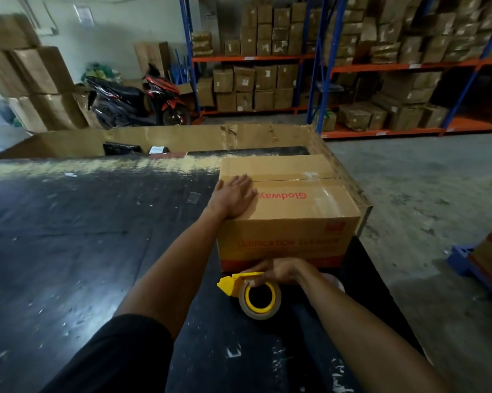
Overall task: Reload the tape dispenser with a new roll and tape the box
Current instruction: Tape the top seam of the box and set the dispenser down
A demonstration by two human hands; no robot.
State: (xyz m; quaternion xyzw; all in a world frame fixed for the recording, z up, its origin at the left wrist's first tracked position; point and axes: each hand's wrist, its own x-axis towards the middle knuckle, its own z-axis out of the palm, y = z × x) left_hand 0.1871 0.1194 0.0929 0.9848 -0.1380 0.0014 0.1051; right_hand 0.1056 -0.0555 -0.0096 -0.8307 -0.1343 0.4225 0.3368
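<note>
The box (pixel 288 211) sits on the table (pixel 97 236), tape dispenser (pixel 253 290) just before it.

Bare black tabletop (pixel 83 236) left of box (pixel 290 211), cardboard wall (pixel 182 137) blocking far edge
</note>
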